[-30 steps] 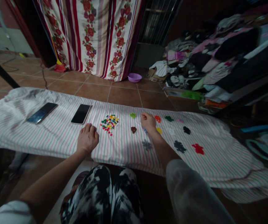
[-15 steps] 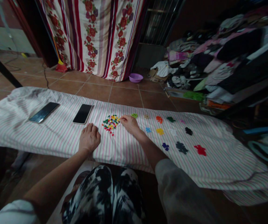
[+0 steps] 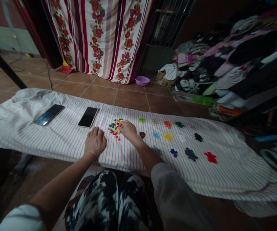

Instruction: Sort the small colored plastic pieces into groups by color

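My left hand (image 3: 95, 141) rests palm down on the striped cloth, its fingers stretched out just below a phone. My right hand (image 3: 128, 131) reaches over the right side of a mixed heap of small coloured pieces (image 3: 114, 131), fingertips pinched together. Whatever is between those fingertips is too small to make out. Right of this hand lie several single-colour piles, among them light green (image 3: 141, 120), orange (image 3: 167, 124), yellow (image 3: 168, 137), dark blue (image 3: 174, 153), black (image 3: 198, 137) and red (image 3: 210, 157). A brown pile (image 3: 142, 134) shows beside my right wrist.
Two phones lie on the left part of the cloth, a dark one (image 3: 49, 115) and a pale-edged one (image 3: 88, 117). Beyond the striped cloth (image 3: 63, 141), a purple basin (image 3: 142, 81) stands on the tiled floor near a flowered curtain (image 3: 109, 41). Clothes (image 3: 201, 67) are heaped at the right.
My right hand has shifted slightly left, further over the mixed heap, uncovering the brown pile. The left hand stays on the cloth. The whole view has moved a little.
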Demonstrator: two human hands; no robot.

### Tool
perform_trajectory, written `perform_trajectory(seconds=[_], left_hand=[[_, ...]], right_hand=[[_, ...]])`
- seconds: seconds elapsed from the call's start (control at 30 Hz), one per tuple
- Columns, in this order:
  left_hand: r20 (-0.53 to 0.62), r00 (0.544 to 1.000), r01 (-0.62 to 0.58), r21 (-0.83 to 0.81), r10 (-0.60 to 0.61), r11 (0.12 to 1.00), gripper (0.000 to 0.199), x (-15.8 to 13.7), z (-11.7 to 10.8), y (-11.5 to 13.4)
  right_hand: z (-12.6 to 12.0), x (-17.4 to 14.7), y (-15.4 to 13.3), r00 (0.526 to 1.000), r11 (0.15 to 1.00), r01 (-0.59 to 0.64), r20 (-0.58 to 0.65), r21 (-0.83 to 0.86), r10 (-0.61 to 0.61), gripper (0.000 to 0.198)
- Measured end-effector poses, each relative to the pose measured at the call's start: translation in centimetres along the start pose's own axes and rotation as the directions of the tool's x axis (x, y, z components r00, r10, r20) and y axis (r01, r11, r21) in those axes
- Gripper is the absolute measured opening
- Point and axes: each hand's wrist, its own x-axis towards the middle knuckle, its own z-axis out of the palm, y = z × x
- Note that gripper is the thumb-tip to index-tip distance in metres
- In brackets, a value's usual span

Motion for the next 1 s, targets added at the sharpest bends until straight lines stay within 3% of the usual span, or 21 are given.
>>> perform_trajectory(seconds=[0.2,0.4,0.63,0.83,1.0], left_hand=[[-0.005,1.000,0.000,-0.009,0.000,1.000,0.022,0.0,0.0,0.0],[-0.022,1.000,-0.004,0.000,0.004,1.000,0.022,-0.1,0.1,0.0],[-0.014,1.000,0.000,0.007,0.000,1.000,0.023,-0.1,-0.1,0.1],[-0.014,1.000,-0.004,0.028,0.004,1.000,0.024,-0.1,-0.1,0.0],[-0.020,1.000,-0.017,0.022,0.018,1.000,0.022,-0.1,-0.2,0.0]], right_hand=[[0.4,0.3,-1.0,0.998,0.998,-0.061,0.021,0.000,0.061,0.015],[0.9,0.0,-0.1,0.994,0.984,0.001,-0.111,0.178,0.019,0.009],[1.0,-0.9,0.9,0.978,0.886,0.032,-0.195,0.462,0.066,0.006],[0.5,-1.7,1.5,0.957,0.830,0.063,-0.268,0.554,0.106,0.016],[-0.2,-2.3,2.4,0.960,0.815,0.040,-0.250,0.577,0.129,0.018]])
